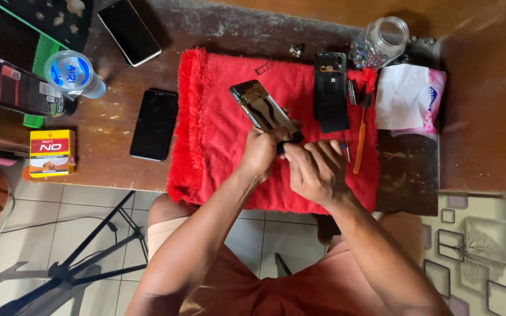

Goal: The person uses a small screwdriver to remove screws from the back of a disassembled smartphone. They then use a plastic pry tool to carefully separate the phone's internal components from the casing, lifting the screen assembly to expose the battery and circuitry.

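I hold the opened phone (pixel 265 109) above the middle of the red fluffy cloth (pixel 218 146), tilted, its far end pointing up and left. My left hand (pixel 260 153) is closed around its near end, fingers wrapped at the lower edge. My right hand (pixel 316 169) sits just beside it on the right, fingertips drawn together at the phone's near right corner; whether they pinch a small part or a tool there, I cannot tell.

Handling judgement: the unit looks light and stiff, but thin and fragile. With the back removed, the exposed inner face should not take pressure. I grip by the side edges and the near end only, never across the middle, where bending could crack the screen. The smooth frame is likely slippery, so the cloth beneath serves as a soft landing.

Nearby items: the detached back cover (pixel 330 90) lies to the right on the cloth. An orange-handled tool (pixel 360 137) lies beside it. A glass jar (pixel 382 41) stands far right. A dark phone (pixel 154 124) rests on the wooden table (pixel 112 117) to the left.
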